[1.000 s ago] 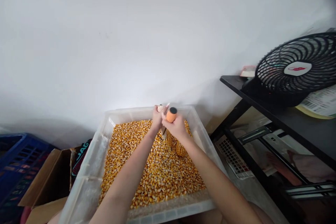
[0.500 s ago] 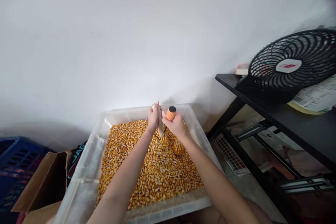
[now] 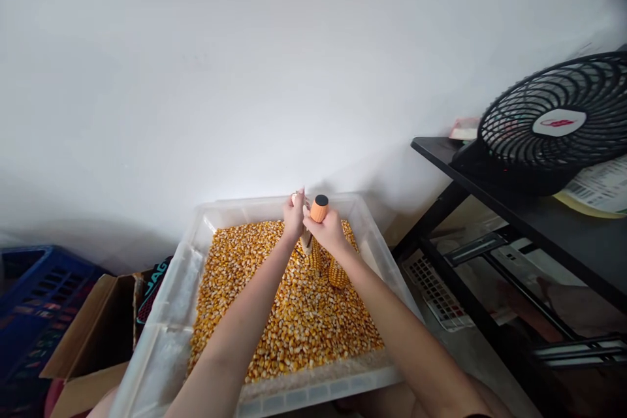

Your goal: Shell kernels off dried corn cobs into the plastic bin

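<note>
A clear plastic tub [image 3: 169, 313] holds a deep layer of loose yellow corn kernels [image 3: 294, 326]. Over its far end my left hand [image 3: 294, 214] grips the pale, stripped top of a corn cob [image 3: 313, 255] that stands upright in the kernels. My right hand [image 3: 327, 232] is closed around a tool with an orange handle [image 3: 319, 208] and a black cap, held against the cob. A second cob [image 3: 337, 273] with kernels still on it stands just to the right, under my right wrist.
A black table [image 3: 563, 222] stands at the right with a black fan [image 3: 553, 121] and papers on it. A keyboard [image 3: 431, 287] lies on the floor under it. A cardboard box [image 3: 88, 339] and a blue crate [image 3: 34, 300] sit at the left. A white wall is behind.
Both hands stay on the cob and tool at the tub's far end, shifting slightly. The view has swung a little to the left and back.
</note>
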The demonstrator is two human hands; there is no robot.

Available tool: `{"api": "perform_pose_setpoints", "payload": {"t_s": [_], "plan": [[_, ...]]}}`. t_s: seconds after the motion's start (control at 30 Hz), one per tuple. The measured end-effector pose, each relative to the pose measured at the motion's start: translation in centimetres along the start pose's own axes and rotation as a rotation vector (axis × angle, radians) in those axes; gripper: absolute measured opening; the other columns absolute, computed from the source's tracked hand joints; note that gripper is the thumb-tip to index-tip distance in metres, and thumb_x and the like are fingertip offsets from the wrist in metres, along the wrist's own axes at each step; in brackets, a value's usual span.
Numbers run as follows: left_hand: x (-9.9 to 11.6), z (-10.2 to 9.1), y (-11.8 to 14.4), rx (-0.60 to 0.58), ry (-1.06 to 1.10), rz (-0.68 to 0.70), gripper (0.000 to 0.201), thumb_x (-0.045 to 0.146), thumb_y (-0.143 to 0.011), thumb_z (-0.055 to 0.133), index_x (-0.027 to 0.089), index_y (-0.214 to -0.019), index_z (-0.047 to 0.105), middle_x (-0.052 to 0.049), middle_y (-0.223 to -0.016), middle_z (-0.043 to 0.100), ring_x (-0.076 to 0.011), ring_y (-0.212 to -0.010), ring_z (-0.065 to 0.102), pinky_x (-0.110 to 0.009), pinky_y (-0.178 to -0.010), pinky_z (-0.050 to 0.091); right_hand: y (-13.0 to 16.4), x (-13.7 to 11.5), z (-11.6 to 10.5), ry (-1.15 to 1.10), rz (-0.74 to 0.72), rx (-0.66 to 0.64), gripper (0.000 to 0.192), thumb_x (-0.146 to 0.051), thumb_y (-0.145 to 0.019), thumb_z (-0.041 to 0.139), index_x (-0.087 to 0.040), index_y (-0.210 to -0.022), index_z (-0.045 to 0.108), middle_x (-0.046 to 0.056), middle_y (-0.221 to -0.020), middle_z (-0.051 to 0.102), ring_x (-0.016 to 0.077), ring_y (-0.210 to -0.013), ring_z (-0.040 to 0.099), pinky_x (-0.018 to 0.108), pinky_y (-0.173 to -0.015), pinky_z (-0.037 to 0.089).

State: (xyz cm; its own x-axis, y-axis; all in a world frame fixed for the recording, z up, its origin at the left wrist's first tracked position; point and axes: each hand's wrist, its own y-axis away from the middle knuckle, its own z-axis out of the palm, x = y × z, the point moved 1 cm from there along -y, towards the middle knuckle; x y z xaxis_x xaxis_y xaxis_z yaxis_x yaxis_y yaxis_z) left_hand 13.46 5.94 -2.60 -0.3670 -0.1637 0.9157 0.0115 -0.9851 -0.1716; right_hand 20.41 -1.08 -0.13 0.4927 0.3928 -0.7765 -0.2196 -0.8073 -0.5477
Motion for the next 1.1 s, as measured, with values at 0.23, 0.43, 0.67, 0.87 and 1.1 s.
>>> {"api": "perform_pose_setpoints", "payload": {"t_s": [0.23,0.43,0.67,0.87,1.1], "plan": [[-0.6,-0.2,-0.3,-0.019,0.02,-0.029,0.04,0.05,-0.073,0.06,0.019,-0.058,0.041,0.004,-0.053,0.039,-0.0078,-0.049,0.035,-0.022,-0.048,0.031,0.2,-0.2,0.3,0.023,-0.029,-0.066,0.018,-0.033,-0.074,0.055,-0.016,-0.079,0.061,0.004,-0.064,0.064,0.0164,-0.056,0.058,0.024,-0.052,0.045],[-1.1,-0.3,-0.5,-0.042,0.024,-0.015,0.04,0.049,-0.073,0.062,0.019,-0.058,0.04,0.005,-0.052,0.037,-0.0077,-0.049,0.034,-0.023,-0.048,0.03,0.3,-0.1,0.4,0.007,-0.04,-0.068,0.017,-0.031,-0.075,0.054,-0.016,-0.078,0.06,0.005,-0.068,0.065,0.0172,-0.06,0.061,0.024,-0.055,0.047],[-1.0,-0.3,-0.5,-0.017,0.006,0.0,0.043,0.052,-0.073,0.059,0.019,-0.057,0.037,0.006,-0.052,0.032,-0.0072,-0.048,0.031,-0.023,-0.047,0.029,0.1,-0.1,0.2,-0.034,-0.022,-0.036,0.018,-0.033,-0.074,0.055,-0.016,-0.074,0.059,0.004,-0.065,0.063,0.0166,-0.058,0.059,0.025,-0.055,0.046],[0.0,0.0,0.1,-0.031,0.006,-0.019,0.039,0.05,-0.075,0.058,0.019,-0.059,0.042,0.005,-0.053,0.039,-0.0086,-0.048,0.037,-0.023,-0.049,0.033,-0.2,-0.6,-0.5,-0.035,0.014,-0.005,0.02,-0.035,-0.075,0.054,-0.016,-0.071,0.058,0.003,-0.061,0.06,0.0148,-0.054,0.055,0.024,-0.052,0.045],[0.3,-0.2,-0.2,-0.01,-0.05,0.014,0.028,0.036,-0.079,0.053,0.019,-0.059,0.043,0.004,-0.054,0.04,-0.0095,-0.051,0.039,-0.022,-0.052,0.033,0.3,-0.3,-0.1,-0.019,0.018,-0.012,0.018,-0.033,-0.073,0.055,-0.015,-0.074,0.06,0.004,-0.062,0.062,0.0155,-0.055,0.056,0.024,-0.052,0.045]]}}
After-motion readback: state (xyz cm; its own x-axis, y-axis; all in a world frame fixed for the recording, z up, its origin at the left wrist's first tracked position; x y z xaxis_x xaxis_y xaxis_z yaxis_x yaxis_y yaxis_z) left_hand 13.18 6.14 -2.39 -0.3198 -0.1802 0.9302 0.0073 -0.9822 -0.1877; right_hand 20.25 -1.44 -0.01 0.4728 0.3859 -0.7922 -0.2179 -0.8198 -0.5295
